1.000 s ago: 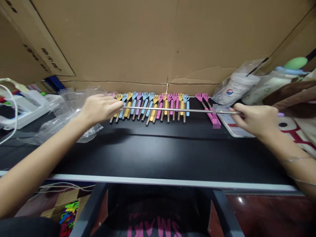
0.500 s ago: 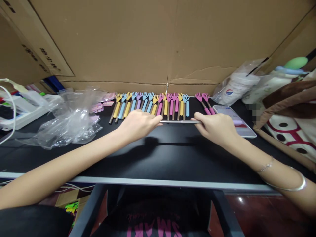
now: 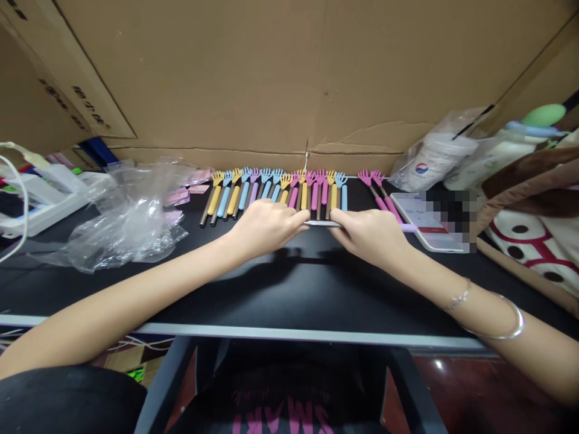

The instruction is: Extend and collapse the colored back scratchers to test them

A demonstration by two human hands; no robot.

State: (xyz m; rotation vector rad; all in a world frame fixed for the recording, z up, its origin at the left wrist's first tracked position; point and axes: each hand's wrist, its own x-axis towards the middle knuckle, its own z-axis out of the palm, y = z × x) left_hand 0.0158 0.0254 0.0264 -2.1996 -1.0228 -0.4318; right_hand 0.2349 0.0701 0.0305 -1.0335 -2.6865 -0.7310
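Note:
Between my hands, level above the black tabletop, stretches a telescopic back scratcher (image 3: 322, 223) with a thin metal rod. Closed around its left part is my left hand (image 3: 265, 228), which hides that end. My right hand (image 3: 374, 236) grips it farther right, and a purple handle end sticks out past that hand, over the phone (image 3: 436, 232). Behind the hands lies a row of back scratchers with yellow, blue, purple and pink claw heads, among them a yellow back scratcher (image 3: 303, 196). Two pink back scratchers (image 3: 382, 196) lie apart to the right.
Clear plastic bags (image 3: 124, 223) are heaped at left beside a white power strip (image 3: 58, 208). At right stand a lidded cup (image 3: 429, 163) in plastic, a bottle (image 3: 511, 147) and a fabric bag (image 3: 534, 241). Cardboard (image 3: 271, 78) walls the back; a pale front edge (image 3: 294, 333) borders the table.
My right hand has moved left, closer to my left hand, which has shifted slightly right. Less of the rod shows between them, and the purple handle end has moved left too.

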